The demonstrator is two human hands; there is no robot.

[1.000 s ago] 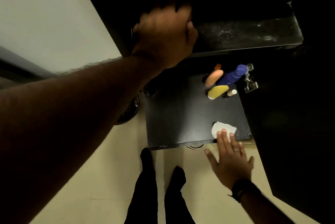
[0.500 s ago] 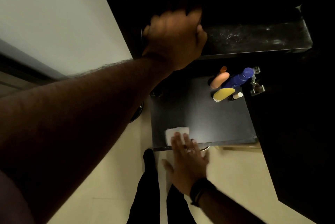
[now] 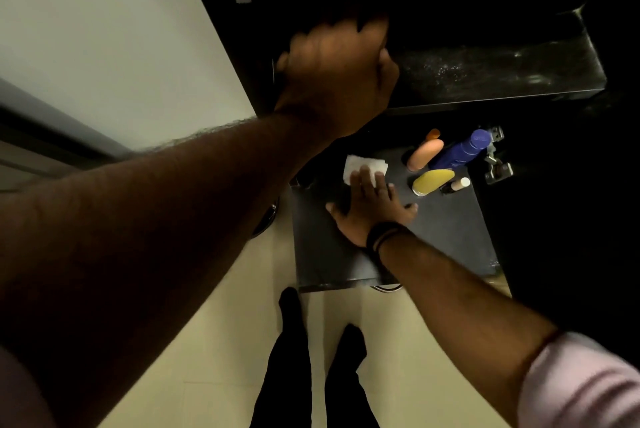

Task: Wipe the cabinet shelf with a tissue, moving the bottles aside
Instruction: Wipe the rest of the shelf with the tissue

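While our left hand (image 3: 337, 76) reaches up to the dark upper shelf (image 3: 502, 71), its fingers curl over the shelf's left front edge and grip it, the knuckles toward us. Below it lies the lower cabinet shelf (image 3: 450, 237), a flat dark board above the pale floor (image 3: 221, 341), where our two dark-clad legs (image 3: 294, 375) stand. Our right hand (image 3: 372, 206) lies flat on this shelf with straight, spread fingers, and the fingertips press a white tissue (image 3: 363, 164) down near the back of the shelf, toward its left side; nothing is gripped. A dark band (image 3: 382, 237) circles that wrist, and a light striped sleeve (image 3: 581, 382) shows at the lower right. To the right of the tissue, near but not touching it, the bottles cluster at the back right corner: an orange bottle (image 3: 424, 154), a blue bottle (image 3: 462, 150), a yellow bottle (image 3: 433, 181) and a small white-capped bottle (image 3: 459, 184). A metal hinge (image 3: 497, 164) sits just beside them on the cabinet's right wall.
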